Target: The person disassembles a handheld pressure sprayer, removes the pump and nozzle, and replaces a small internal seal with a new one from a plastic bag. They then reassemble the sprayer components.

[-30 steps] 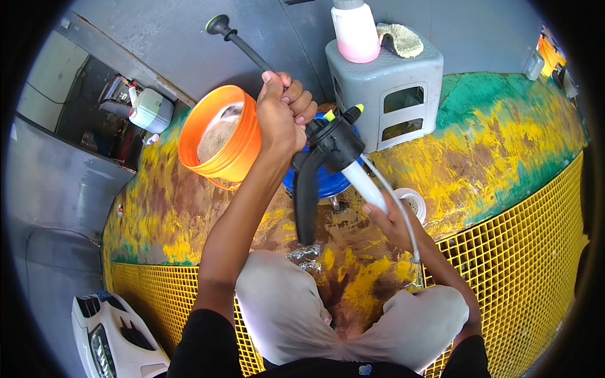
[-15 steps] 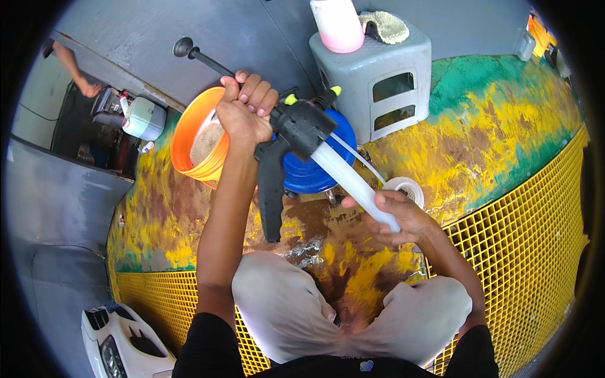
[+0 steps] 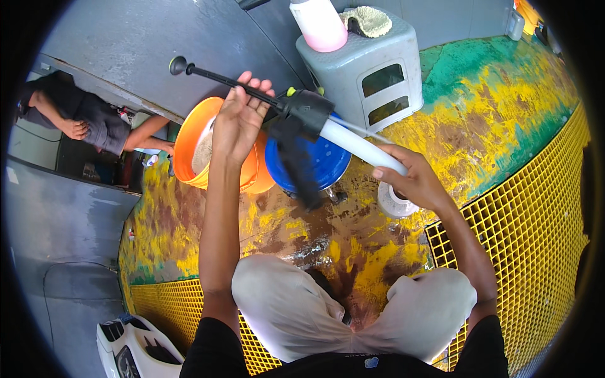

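Right hand [image 3: 413, 179] grasps white tube [image 3: 359, 146]; left hand [image 3: 234, 129] loosely unclenched, fingers [image 3: 259, 107] against black rod [image 3: 211, 74]. Black pump head [image 3: 309, 113] between hands, tilted above blue stool [image 3: 334, 167], near orange bucket [image 3: 252, 171].

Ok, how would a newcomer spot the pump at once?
Find the orange bucket, then the round blue top to its right. Crossing in front of that top, the right hand on its lower end, is the pump. Unlike its round neighbours, it is long and slim: black rod at one end, white tube at the other.
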Demonstrator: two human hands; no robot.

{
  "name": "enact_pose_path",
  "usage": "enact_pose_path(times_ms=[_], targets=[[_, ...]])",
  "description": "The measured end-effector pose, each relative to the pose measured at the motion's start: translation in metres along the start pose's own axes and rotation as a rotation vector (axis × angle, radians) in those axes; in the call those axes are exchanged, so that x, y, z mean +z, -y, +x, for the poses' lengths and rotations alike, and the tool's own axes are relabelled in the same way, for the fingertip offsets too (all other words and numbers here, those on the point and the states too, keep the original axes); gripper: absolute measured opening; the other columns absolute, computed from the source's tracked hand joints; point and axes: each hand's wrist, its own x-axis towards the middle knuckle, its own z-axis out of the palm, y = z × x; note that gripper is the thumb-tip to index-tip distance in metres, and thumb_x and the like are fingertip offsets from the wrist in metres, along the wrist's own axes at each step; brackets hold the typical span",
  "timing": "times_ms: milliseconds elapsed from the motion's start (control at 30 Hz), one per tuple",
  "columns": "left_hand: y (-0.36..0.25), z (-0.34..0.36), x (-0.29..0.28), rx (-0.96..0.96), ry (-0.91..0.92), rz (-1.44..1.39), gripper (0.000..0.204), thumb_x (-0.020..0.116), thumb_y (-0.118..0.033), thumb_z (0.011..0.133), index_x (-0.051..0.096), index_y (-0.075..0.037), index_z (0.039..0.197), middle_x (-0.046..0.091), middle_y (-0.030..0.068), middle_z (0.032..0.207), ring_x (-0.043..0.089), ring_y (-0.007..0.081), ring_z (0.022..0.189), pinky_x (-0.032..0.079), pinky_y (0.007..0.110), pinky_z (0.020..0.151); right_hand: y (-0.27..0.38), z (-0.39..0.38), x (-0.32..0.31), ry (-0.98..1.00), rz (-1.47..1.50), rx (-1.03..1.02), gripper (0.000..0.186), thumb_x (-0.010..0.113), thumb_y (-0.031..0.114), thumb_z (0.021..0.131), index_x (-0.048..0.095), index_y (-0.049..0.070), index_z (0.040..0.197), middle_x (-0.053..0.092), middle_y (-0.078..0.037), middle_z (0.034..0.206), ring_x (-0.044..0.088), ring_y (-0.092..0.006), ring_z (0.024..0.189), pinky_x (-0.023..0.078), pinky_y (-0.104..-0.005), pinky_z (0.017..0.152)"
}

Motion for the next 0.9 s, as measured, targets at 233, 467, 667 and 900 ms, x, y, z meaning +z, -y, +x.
enact_pose_path(times_ms=[233, 467, 667, 900], targets=[[0.000, -0.008, 0.010, 0.041, 0.121, 0.167, 0.029, 0.063, -0.012, 0.096, 0.050, -0.001, 0.120, 0.064, 0.0142, 0.111, 0.064, 0.0294, 0.109, 0.052, 0.039, 0.096, -0.011, -0.011, -0.019, 0.210, 0.648, 0.416, 0.043, 0.062, 0.027, 0.098, 0.054, 0.000, 0.131, 0.045, 0.005, 0.063, 0.037, -0.0002, 0.047, 0.027, -0.0173, 0.042], [0.007, -0.002, 0.015, 0.064, -0.046, 0.272, 0.024, 0.064, -0.017, 0.096, 0.051, -0.004, 0.112, 0.064, 0.0126, 0.100, 0.065, 0.0225, 0.096, 0.052, 0.033, 0.088, -0.021, -0.009, -0.007, 0.246, 0.752, 0.435, 0.043, 0.061, 0.028, 0.099, 0.055, 0.000, 0.130, 0.045, 0.005, 0.062, 0.037, -0.0004, 0.047, 0.028, -0.0162, 0.041], [0.008, -0.014, 0.028, -0.097, 0.277, 0.353, 0.070, 0.074, -0.024, 0.089, 0.037, -0.008, 0.147, 0.059, 0.0097, 0.124, 0.052, 0.0238, 0.126, 0.043, 0.039, 0.104, -0.033, -0.014, -0.008, 0.336, 0.999, 0.446, 0.045, 0.061, 0.032, 0.098, 0.055, 0.000, 0.129, 0.043, 0.004, 0.061, 0.034, -0.0010, 0.042, 0.027, -0.0162, 0.038], [0.023, -0.028, 0.056, -0.238, 0.291, 0.742, 0.075, 0.080, -0.031, 0.082, 0.041, -0.004, 0.140, 0.062, 0.0099, 0.113, 0.068, 0.0172, 0.092, 0.056, 0.026, 0.067, -0.031, -0.018, -0.004, 0.271, 1.023, 0.460, 0.045, 0.062, 0.031, 0.098, 0.055, 0.000, 0.130, 0.044, 0.001, 0.060, 0.038, -0.0031, 0.045, 0.032, -0.0198, 0.041]])
